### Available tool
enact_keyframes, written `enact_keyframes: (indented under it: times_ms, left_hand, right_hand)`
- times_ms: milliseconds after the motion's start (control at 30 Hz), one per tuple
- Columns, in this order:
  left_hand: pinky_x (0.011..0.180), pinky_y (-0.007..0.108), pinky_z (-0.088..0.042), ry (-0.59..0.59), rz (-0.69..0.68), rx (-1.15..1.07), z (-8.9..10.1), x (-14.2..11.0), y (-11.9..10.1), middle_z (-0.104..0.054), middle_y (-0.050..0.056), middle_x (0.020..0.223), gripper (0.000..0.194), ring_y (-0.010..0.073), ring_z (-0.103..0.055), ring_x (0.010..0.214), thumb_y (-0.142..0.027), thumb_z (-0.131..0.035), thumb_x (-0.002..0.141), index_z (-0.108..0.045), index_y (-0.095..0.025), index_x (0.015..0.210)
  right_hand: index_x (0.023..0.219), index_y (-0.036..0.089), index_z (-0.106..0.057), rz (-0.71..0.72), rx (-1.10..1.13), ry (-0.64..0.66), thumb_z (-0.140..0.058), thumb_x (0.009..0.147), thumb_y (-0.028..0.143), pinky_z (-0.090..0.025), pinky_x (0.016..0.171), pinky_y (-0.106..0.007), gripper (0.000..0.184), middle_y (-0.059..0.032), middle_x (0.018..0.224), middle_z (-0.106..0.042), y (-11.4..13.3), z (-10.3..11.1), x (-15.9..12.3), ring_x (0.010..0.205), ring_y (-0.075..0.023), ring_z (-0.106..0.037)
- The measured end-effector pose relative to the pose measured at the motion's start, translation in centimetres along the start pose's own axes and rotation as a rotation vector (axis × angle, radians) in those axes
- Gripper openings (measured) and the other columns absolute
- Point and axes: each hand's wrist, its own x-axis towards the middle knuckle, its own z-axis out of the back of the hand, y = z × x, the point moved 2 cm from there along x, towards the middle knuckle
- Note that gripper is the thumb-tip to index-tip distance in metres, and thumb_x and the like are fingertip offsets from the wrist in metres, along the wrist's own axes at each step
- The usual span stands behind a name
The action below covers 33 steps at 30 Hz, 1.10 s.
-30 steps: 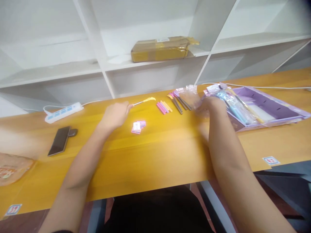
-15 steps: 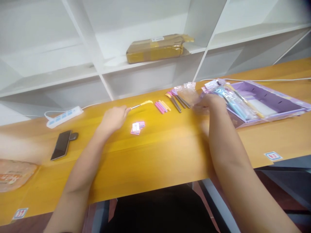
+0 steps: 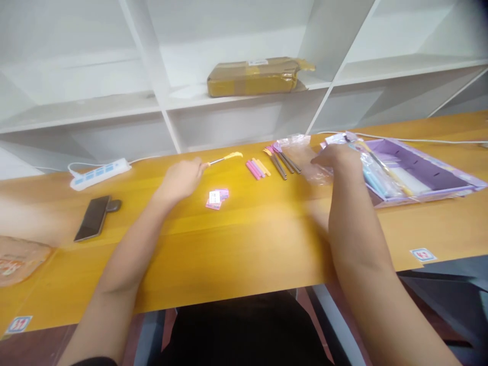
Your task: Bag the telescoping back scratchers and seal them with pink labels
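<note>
The left hand [image 3: 181,179] curls closed around a slim, yellow-tipped metal rod [image 3: 218,161] at its two o'clock; the right hand [image 3: 340,156], crinkled clear plastic bag [image 3: 318,174] at its nine o'clock, conceals its grip: I cannot tell.

Bare arms reach forward from the lower corners. The left forearm [image 3: 131,254] slants inward to the left hand [image 3: 182,179], its fingers [image 3: 200,170] curled closed. The right forearm [image 3: 356,239] rises to the right hand [image 3: 342,156], turned leftward, its grasp largely hidden.
</note>
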Motion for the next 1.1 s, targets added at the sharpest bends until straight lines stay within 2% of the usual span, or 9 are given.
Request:
enact_keyframes:
  times_ms: [100,200,333,433,567,700,800,933,1100]
  left_hand:
    - [0.067,0.037,-0.033,-0.032,-0.025,-0.127,-0.8,0.3,0.9,-0.065,0.009,0.084,0.039,0.0248,-0.055,0.068,-0.044,-0.036,0.119,-0.064,-0.019,0.120]
    - [0.072,0.034,-0.039,-0.052,-0.104,-0.362,-2.0,0.9,1.4,-0.065,0.005,0.088,0.036,0.0229,-0.059,0.078,-0.030,-0.041,0.116,-0.061,-0.023,0.146]
    - [0.078,0.030,-0.043,0.079,-0.175,-0.687,-3.8,1.9,0.8,-0.060,0.003,0.090,0.040,0.0186,-0.059,0.083,-0.019,-0.045,0.109,-0.072,-0.026,0.137]
    - [0.073,0.029,-0.044,0.204,-0.123,-0.889,-4.6,1.9,-0.7,-0.060,0.004,0.091,0.028,0.0148,-0.052,0.073,-0.033,-0.058,0.109,-0.076,-0.020,0.125]
    - [0.065,0.028,-0.047,0.238,-0.067,-1.233,-4.7,1.1,-3.3,-0.051,0.001,0.078,0.049,0.0127,-0.045,0.064,-0.064,-0.071,0.103,-0.080,-0.018,0.116]
    - [0.063,0.031,-0.051,0.224,-0.025,-1.414,-4.9,0.1,-5.2,-0.040,-0.003,0.068,0.055,0.0120,-0.042,0.058,-0.072,-0.085,0.090,-0.082,-0.020,0.106]
    - [0.064,0.032,-0.053,0.213,0.026,-1.467,-4.9,-0.3,-5.7,-0.039,-0.005,0.065,0.051,0.0117,-0.041,0.056,-0.070,-0.090,0.087,-0.081,-0.022,0.103]
    - [0.068,0.031,-0.054,0.122,0.047,-1.432,-4.3,-0.5,-5.6,-0.057,0.000,0.074,0.043,0.0134,-0.052,0.065,-0.062,-0.090,0.088,-0.081,-0.022,0.100]
    - [0.068,0.028,-0.050,0.077,0.014,-1.408,-3.2,-0.5,-5.4,-0.067,0.004,0.090,0.037,0.0108,-0.054,0.069,-0.053,-0.091,0.088,-0.082,-0.018,0.099]
  right_hand:
    - [0.112,0.004,-0.080,-0.060,-0.057,0.036,-0.075,0.096,0.032,-0.040,0.077,-0.040,0.032,-0.0288,0.106,-0.075,0.7,2.0,-1.3,0.089,-0.0266,-0.065]
    - [0.103,0.011,-0.080,0.034,-0.002,0.086,-0.066,0.105,0.038,-0.042,0.078,-0.038,0.030,-0.0205,0.099,-0.077,2.3,4.3,-3.7,0.085,-0.0235,-0.064]
    - [0.096,0.018,-0.078,0.237,0.153,0.050,-0.071,0.104,0.037,-0.047,0.079,-0.035,0.022,-0.0085,0.083,-0.076,6.3,6.6,-7.8,0.076,-0.0213,-0.065]
    - [0.095,0.020,-0.077,0.423,0.253,-0.057,-0.077,0.098,0.039,-0.047,0.076,-0.033,0.020,-0.0062,0.082,-0.076,9.5,7.1,-10.5,0.074,-0.0215,-0.067]
    - [0.092,0.021,-0.076,0.725,0.392,-0.012,-0.076,0.097,0.039,-0.043,0.068,-0.031,0.019,-0.0033,0.080,-0.076,13.1,6.5,-14.1,0.069,-0.0184,-0.064]
    - [0.092,0.020,-0.075,0.922,0.406,-0.007,-0.074,0.094,0.030,-0.036,0.065,-0.030,0.010,-0.0011,0.073,-0.072,15.1,5.5,-16.8,0.065,-0.0165,-0.060]
    - [0.094,0.020,-0.074,0.983,0.433,-0.040,-0.072,0.094,0.027,-0.034,0.065,-0.030,0.007,-0.0005,0.072,-0.071,15.6,5.1,-17.4,0.065,-0.0163,-0.060]
    - [0.100,0.020,-0.074,1.055,0.495,0.052,-0.078,0.099,0.047,-0.037,0.065,-0.031,0.027,-0.0002,0.075,-0.072,15.3,5.4,-17.4,0.063,-0.0154,-0.059]
    - [0.090,0.020,-0.066,0.898,0.632,0.190,-0.061,0.110,0.070,-0.042,0.062,-0.030,0.053,-0.0011,0.072,-0.070,14.8,5.5,-15.9,0.059,-0.0133,-0.060]
